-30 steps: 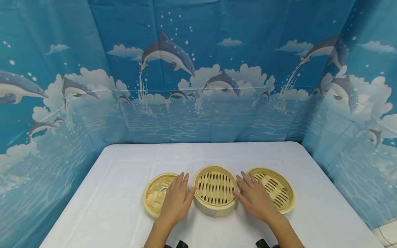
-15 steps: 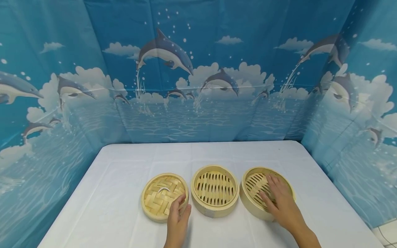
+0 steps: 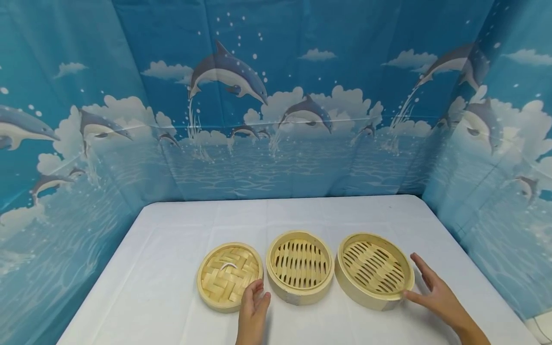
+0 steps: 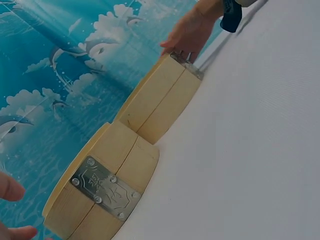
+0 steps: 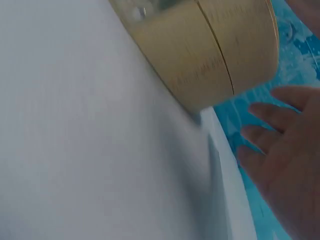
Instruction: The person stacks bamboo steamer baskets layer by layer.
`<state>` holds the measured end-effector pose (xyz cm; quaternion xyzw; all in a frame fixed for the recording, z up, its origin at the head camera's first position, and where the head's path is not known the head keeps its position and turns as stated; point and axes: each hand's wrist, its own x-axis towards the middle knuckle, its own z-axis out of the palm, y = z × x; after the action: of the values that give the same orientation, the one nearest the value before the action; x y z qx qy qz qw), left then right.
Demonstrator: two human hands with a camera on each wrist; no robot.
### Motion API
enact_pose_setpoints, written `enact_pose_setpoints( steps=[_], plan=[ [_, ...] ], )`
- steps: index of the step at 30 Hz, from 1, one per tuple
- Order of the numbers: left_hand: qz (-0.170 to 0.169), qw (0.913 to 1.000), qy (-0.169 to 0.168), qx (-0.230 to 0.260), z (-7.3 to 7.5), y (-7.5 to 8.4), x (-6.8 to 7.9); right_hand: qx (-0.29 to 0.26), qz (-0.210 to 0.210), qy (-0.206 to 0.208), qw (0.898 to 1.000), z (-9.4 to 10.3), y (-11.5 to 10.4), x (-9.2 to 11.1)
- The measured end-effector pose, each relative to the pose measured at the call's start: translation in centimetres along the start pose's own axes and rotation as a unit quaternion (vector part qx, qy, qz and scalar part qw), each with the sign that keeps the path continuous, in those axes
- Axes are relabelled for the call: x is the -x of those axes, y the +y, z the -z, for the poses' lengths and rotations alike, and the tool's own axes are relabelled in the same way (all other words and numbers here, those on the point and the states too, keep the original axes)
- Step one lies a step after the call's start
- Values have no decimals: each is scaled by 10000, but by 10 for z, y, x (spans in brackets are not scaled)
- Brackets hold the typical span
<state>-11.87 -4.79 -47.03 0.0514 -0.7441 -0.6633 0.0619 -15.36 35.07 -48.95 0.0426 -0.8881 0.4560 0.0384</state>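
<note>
Three round bamboo steamer pieces stand in a row. At the left lies the woven steamer lid [image 3: 230,276] with a white loop handle. The middle steamer basket [image 3: 300,265] shows its slatted floor and, in the left wrist view, a metal plate [image 4: 106,189] on its side. Another slatted steamer basket [image 3: 373,266] stands at the right. My left hand [image 3: 253,309] is by the lid's front right edge, fingers loosely bent and holding nothing. Beside the right basket's outer wall, my right hand [image 3: 437,294] has its fingers spread, thumb close to the rim.
A white cloth covers the table [image 3: 164,268]. Behind it and along both sides hangs a blue dolphin-print curtain [image 3: 267,167]. The two baskets stand side by side, nearly meeting in the left wrist view.
My right hand has swept right, from between the baskets, across the right basket to its outer side. My left hand has drawn back toward the lid's front edge, uncovering the lid.
</note>
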Motion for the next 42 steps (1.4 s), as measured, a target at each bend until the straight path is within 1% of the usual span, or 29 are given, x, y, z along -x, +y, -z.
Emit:
enact_pose_setpoints(
  steps=[2,4,6,10,14,16,18,20,23,27,36,42],
  plan=[
    [102,9999,-79,95,0,-1,-1,57,-189,-311,9993,3,-2,4],
    [224,9995,-192,147,-1,-1,-2,134,-248,-588,9979,5,-3,7],
    [376,9985,-334,200,-1,0,-3,195,-98,-678,9975,4,-1,9],
    [625,9951,-688,337,-3,4,-5,354,147,-606,9974,-1,3,7],
    [708,9914,-956,538,-10,7,-7,404,-56,-499,9979,-4,8,5],
    [751,9895,-1065,631,-14,9,-8,329,-37,-447,9985,-5,11,4],
    [790,9872,-1145,780,-17,11,-9,366,5,-397,9985,-6,13,4],
    [814,9862,-1162,853,-21,12,-11,390,67,-360,9986,-6,15,5],
    [978,9867,-1015,810,-26,13,-15,439,197,-299,9984,-8,17,4],
    [1339,9846,-873,707,-31,14,-20,451,339,-247,9981,-9,17,2],
    [1205,9867,-770,772,-36,13,-28,457,541,-183,9973,-9,21,-1],
    [1209,9873,-779,671,-38,13,-29,550,354,-133,9978,-10,24,2]
  ],
)
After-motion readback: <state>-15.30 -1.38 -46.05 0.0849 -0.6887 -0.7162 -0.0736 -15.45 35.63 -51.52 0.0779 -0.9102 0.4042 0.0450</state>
